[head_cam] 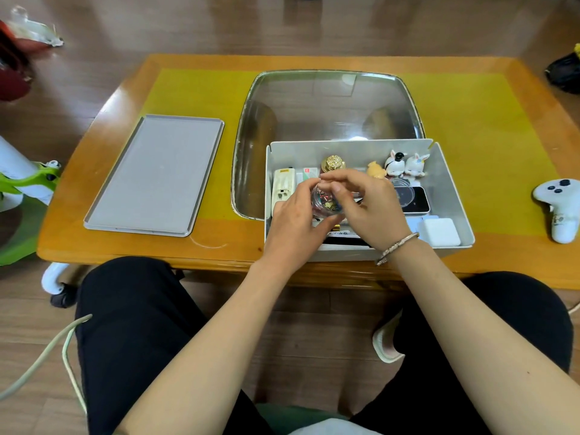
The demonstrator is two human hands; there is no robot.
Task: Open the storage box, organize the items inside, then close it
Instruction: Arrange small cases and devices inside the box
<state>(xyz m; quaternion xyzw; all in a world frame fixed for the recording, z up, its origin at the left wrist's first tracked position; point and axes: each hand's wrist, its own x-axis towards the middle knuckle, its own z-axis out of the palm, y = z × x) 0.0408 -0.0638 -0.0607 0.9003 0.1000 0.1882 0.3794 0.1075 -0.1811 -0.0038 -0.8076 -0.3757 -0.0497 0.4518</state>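
Table [489, 252]: one box [452, 196], three figurines [397, 164].

Both forearms are bare to the frame's lower edge — no sleeves show. The right wrist carries a slim metal bracelet [396, 248], silvery with a pinkish tint, its band made of small links or beads. The left hand [293, 226] and the right hand [365, 204] wear no rings or gloves that can be made out. Black trousers [135, 315] cover both thighs — plain, dark fabric without visible markings. A pale slipper or shoe [385, 343] shows between the knees, on the wooden floor.
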